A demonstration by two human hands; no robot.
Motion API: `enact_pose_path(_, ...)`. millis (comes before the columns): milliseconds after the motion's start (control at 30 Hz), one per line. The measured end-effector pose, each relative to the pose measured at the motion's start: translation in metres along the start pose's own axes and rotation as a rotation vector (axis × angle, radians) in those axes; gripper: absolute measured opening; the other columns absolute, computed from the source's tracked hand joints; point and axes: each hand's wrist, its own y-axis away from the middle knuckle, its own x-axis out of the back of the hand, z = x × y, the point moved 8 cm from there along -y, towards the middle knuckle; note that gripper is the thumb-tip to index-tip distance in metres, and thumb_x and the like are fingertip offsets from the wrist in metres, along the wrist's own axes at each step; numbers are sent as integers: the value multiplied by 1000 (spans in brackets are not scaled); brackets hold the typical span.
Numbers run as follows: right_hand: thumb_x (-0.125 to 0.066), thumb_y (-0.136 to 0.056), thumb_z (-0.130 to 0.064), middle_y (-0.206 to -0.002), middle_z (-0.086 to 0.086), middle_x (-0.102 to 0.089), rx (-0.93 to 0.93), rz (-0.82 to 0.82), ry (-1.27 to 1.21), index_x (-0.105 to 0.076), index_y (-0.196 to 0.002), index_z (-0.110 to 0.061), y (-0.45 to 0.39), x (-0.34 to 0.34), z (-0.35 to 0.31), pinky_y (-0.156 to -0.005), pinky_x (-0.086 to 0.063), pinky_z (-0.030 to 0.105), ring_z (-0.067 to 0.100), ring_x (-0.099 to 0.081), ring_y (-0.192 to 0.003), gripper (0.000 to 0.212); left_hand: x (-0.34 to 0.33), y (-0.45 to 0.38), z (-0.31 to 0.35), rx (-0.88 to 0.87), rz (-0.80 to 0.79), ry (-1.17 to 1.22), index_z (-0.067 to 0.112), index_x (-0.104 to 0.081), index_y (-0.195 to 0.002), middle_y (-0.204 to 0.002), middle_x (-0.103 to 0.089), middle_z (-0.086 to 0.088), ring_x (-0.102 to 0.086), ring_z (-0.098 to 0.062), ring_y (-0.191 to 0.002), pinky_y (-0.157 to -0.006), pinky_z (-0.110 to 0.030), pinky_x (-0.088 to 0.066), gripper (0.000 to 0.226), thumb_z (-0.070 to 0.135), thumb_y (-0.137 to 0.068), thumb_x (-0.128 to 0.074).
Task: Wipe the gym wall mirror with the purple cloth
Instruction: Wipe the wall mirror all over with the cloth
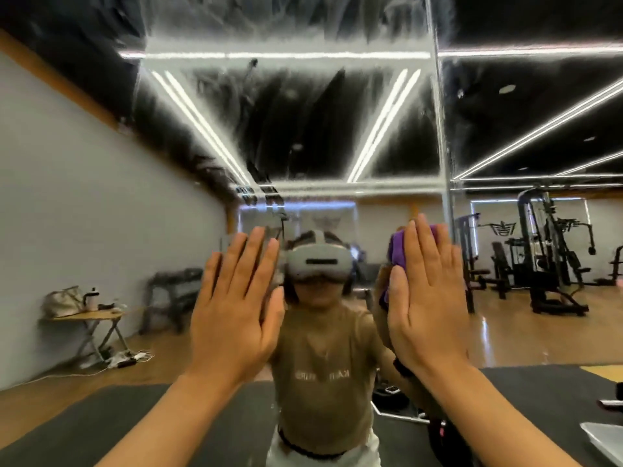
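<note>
The right hand [425, 294] is pressing the purple cloth [397, 246] flat on the mirror [290, 129], fingers straight. The left hand [236, 305] is resting open, holding nothing. Overlapping strokes with even pressure should probably clear the streaks above.

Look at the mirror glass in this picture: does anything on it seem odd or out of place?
Yes. The mirror is covered in whitish, smeary streaks across its upper part, blurring the reflected ceiling lights. The right hand presses the purple cloth flat lower down; the left hand is bare.
</note>
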Motion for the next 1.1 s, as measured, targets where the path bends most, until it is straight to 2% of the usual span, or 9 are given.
enact_pose_path(167, -33, -102, -28, -166, 4, -20, 84, 34, -50, -20, -158, -12, 5, -1, -3, -126, 0, 30, 17, -6, -156, 59, 4, 2, -2, 9, 50, 15, 14, -32, -157, -166, -23, -5, -18, -22, -154, -123, -48, -15, 62, 36, -100, -36)
enact_pose_path(433, -33, -103, -30, -164, 3, -29, -7, 80, -114, -35, -156, -12, -6, 0, -10, -123, 2, 24, 16, -7, -153, 56, -2, 1, -2, -2, 20, -12, 13, -26, -159, -168, -18, -7, -11, -22, -156, -125, -45, -7, 62, 37, -102, -30)
enact_pose_path(500, -32, -104, -29, -164, 4, -29, -47, 98, -101, -36, -156, -11, -8, -3, -17, -124, 2, 29, 20, -7, -152, 55, -3, 1, -3, 5, -1, -6, 14, -23, -160, -168, -15, -6, -8, -20, -156, -125, -44, -5, 62, 37, -103, -28)
enact_pose_path(567, -29, -104, -30, -163, 5, -31, -47, 116, -63, -37, -155, -10, -10, -8, -29, -126, -6, 40, 26, -10, -153, 55, -4, 2, -3, 3, 6, 3, 16, -23, -160, -168, -15, -5, -8, -20, -156, -126, -43, -3, 61, 36, -103, -28)
enact_pose_path(633, -29, -103, -29, -162, 7, -34, 16, 128, -45, -39, -154, -8, -9, -17, -53, -125, -10, 43, 29, -13, -152, 56, -3, 3, -2, -14, 33, 28, 16, -24, -160, -167, -17, -5, -10, -21, -156, -126, -43, -5, 60, 33, -103, -29)
enact_pose_path(733, -37, -101, -24, -160, 9, -37, 270, 43, -64, -41, -152, -6, 6, -39, -98, -125, -8, 37, 29, -17, -151, 54, 1, 4, -6, -8, 80, 105, 13, -30, -157, -165, -24, -5, -15, -18, -154, -126, -41, -9, 57, 26, -102, -32)
enact_pose_path(833, -37, -102, -25, -161, 8, -35, 429, -74, -8, -39, -153, -8, 10, -33, -77, -125, -17, 42, 28, -21, -152, 54, 8, 6, -11, -27, 92, 138, 10, -36, -155, -163, -29, -6, -18, -16, -153, -125, -37, -10, 57, 24, -100, -34)
enact_pose_path(967, -30, -105, -28, -166, 2, -22, 128, -60, 59, -24, -158, -14, 8, 1, 5, -126, -3, 31, 21, -10, -156, 55, 15, 20, -29, -57, 24, 49, 12, -37, -155, -165, -27, -8, -22, -23, -152, -124, -44, -14, 58, 30, -101, -33)
enact_pose_path(1100, -29, -104, -27, -167, 2, -17, -148, 53, 62, -23, -159, -11, 16, 2, 5, -124, 7, 23, 22, -7, -155, 58, 20, 48, -63, 12, -32, -21, 16, -25, -160, -168, -17, -6, -13, -22, -155, -125, -46, -9, 62, 39, -102, -28)
